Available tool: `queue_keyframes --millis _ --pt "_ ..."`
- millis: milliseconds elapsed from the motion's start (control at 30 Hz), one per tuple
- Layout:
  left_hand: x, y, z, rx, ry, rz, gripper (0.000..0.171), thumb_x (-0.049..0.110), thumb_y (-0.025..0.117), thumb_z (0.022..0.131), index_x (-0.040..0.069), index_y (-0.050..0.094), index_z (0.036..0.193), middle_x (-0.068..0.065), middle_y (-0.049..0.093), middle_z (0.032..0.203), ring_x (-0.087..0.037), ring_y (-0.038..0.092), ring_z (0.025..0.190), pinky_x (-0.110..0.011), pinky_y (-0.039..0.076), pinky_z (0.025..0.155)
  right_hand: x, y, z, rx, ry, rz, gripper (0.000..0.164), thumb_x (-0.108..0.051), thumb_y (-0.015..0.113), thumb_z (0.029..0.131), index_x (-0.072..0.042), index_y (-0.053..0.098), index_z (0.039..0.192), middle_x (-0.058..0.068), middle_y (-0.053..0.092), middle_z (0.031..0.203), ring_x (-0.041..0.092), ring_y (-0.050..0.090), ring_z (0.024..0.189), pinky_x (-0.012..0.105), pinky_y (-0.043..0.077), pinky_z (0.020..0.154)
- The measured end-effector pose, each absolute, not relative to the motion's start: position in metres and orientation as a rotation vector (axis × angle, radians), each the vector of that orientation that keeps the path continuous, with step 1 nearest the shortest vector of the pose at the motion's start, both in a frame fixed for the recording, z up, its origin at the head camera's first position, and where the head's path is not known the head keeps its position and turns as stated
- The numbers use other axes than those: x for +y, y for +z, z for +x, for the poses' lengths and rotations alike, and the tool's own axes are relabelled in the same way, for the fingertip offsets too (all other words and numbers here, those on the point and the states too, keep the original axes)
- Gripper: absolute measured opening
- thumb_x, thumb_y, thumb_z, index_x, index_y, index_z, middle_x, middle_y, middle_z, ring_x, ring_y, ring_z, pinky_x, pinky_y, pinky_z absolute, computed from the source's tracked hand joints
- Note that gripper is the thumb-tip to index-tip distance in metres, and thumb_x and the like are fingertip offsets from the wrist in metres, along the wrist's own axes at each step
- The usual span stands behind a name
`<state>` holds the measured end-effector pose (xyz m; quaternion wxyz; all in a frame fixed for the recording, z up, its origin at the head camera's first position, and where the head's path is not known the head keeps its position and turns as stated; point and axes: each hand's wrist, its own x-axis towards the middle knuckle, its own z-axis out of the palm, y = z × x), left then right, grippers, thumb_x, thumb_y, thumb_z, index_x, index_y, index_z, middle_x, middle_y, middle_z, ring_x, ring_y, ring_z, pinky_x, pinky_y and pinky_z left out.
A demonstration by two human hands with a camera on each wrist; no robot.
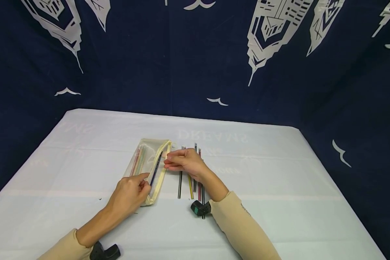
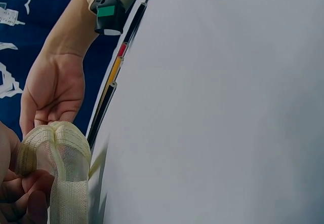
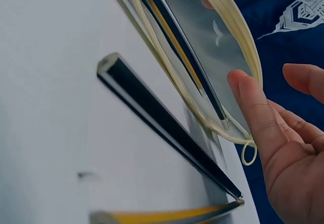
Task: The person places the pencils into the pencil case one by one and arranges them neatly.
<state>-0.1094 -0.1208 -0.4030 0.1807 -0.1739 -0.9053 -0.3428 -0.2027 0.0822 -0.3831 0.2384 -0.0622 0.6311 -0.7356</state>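
Observation:
A pale yellow mesh zipper pouch [image 1: 152, 146] lies on the table with its zipped side gaping, and pencils [image 1: 155, 169] show inside it. My left hand [image 1: 131, 191] pinches the near part of the pouch's opening edge; in the left wrist view its curled fingers hold the trim [image 2: 71, 201]. At the far part of the opening is my right hand [image 1: 186, 164], its fingers extended against the zipper edge [image 3: 238, 31]. The right wrist view shows the thumb apart and nothing gripped. Several loose pencils [image 1: 180, 184], dark, yellow and red, lie beneath and beside the right hand.
The table has a white cloth [image 1: 279, 180] over it. Behind it hangs a dark blue curtain [image 1: 133, 72] with white prints. Each wrist wears a black camera; the right one [image 1: 199, 208] hangs over the pencils' near ends. A tiny dark speck [image 1: 100, 199] lies left.

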Motion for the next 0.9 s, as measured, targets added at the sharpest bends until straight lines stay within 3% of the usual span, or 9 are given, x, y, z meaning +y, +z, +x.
queue_keyframes --millis 600,900 --pt "-0.123 -0.405 -0.109 -2.535 -0.960 -0.499 0.027 -0.005 0.057 0.079 -0.012 0.071 0.102 0.007 0.052 0.058 0.003 0.036 0.047 -0.021 0.036 0.043 0.113 -0.382 -0.215 1.857 -2.037 -0.125 0.035 0.008 0.062 0.090 0.023 0.055 0.120 0.016 0.070 0.087 0.018 0.071 0.073 0.028 0.057 0.070" --pt "-0.122 -0.404 -0.109 -2.528 -0.962 -0.503 0.027 -0.005 0.057 0.079 -0.011 0.072 0.101 0.008 0.051 0.057 0.003 0.036 0.047 -0.021 0.036 0.043 0.133 -0.383 -0.221 2.002 -1.964 -0.088 0.015 0.001 0.070 0.086 0.011 0.066 0.096 0.009 0.069 0.073 0.014 0.067 0.060 0.025 0.055 0.056"
